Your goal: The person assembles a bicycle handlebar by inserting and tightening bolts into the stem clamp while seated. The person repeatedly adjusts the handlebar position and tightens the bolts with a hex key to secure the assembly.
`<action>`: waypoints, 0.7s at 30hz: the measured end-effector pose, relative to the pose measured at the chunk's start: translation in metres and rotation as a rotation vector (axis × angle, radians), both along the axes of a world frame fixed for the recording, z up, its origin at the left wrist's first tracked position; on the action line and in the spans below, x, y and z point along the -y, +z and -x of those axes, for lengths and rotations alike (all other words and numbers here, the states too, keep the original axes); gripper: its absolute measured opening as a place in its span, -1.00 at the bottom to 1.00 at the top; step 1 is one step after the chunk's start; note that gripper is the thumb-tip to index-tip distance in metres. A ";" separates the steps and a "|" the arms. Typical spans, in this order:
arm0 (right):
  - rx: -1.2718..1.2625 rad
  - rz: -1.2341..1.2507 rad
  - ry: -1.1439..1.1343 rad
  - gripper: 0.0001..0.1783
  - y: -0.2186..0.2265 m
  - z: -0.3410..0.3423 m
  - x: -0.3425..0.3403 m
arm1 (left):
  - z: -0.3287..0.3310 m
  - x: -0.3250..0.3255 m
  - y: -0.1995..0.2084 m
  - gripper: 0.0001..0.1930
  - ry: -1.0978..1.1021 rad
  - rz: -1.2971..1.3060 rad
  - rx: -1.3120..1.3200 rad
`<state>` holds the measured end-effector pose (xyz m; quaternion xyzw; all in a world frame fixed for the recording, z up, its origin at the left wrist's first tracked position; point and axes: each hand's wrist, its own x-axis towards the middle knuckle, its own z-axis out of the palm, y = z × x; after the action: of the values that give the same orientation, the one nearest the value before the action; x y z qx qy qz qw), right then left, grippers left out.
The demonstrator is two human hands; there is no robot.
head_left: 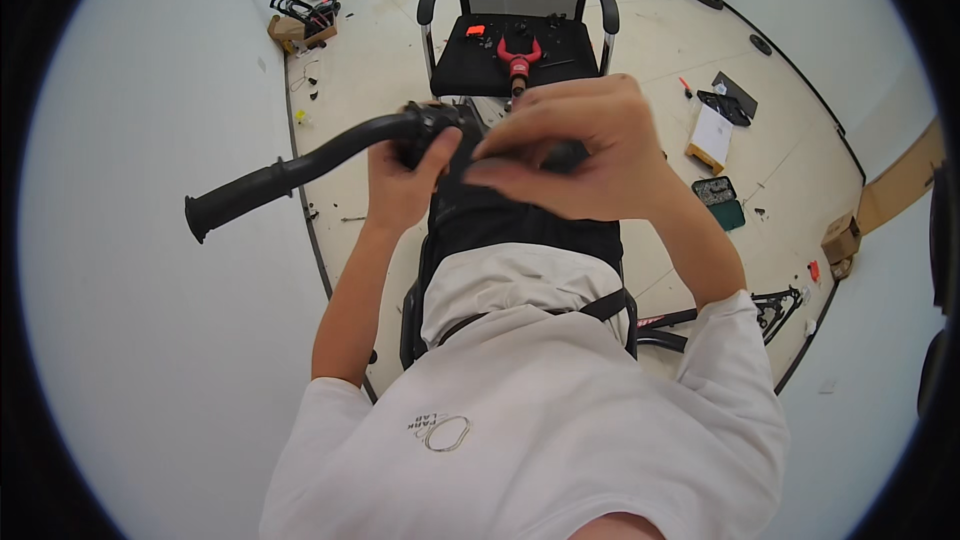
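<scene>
**Black handlebar held over the lap**

Black and curved, the handlebar [300,168] runs from its rubber grip at the left up to the middle, where both hands meet. The left hand [405,180] is closed around the bar's middle clamp area. The right hand [585,145] covers the bar's other side, fingers curled over it (whatever sits under them is hidden). Beyond, an office chair [520,40] carries a red tool [518,55]; small parts beside it are too small to tell.
</scene>
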<state>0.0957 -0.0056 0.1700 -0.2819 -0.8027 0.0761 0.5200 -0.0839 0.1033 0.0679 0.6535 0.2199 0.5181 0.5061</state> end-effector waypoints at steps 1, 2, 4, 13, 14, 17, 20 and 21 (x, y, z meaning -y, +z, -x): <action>0.137 -0.025 -0.069 -0.91 0.008 0.007 0.000 | 0.002 -0.001 -0.006 -0.76 -0.042 -0.040 -0.023; 0.204 -0.036 -0.057 -0.88 0.015 0.012 -0.006 | 0.003 0.000 -0.011 -0.75 -0.089 -0.080 -0.046; 0.240 0.037 -0.059 -0.82 0.024 0.020 -0.026 | 0.006 0.006 -0.013 -0.68 -0.165 -0.106 -0.114; -0.399 0.877 -0.057 -0.64 -0.037 -0.049 -0.079 | 0.017 0.010 0.012 -0.66 -0.285 0.000 0.059; -0.507 0.902 -0.035 -0.66 -0.044 -0.051 -0.066 | 0.017 0.007 0.013 -0.68 -0.225 0.012 0.090; -0.744 0.810 0.013 -0.76 -0.042 -0.042 -0.015 | 0.012 0.004 0.015 -0.69 -0.038 0.000 0.109; -0.607 0.716 0.061 -0.86 -0.030 -0.018 0.024 | 0.008 0.005 0.007 -0.68 0.022 -0.019 0.022; -0.540 0.655 0.082 -0.86 -0.031 -0.009 0.033 | 0.005 0.006 0.004 -0.68 0.033 -0.041 0.002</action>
<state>0.1044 -0.0389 0.1390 -0.3700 -0.5816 0.4186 0.5912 -0.0884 0.0974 0.0716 0.6594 0.2198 0.5314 0.4842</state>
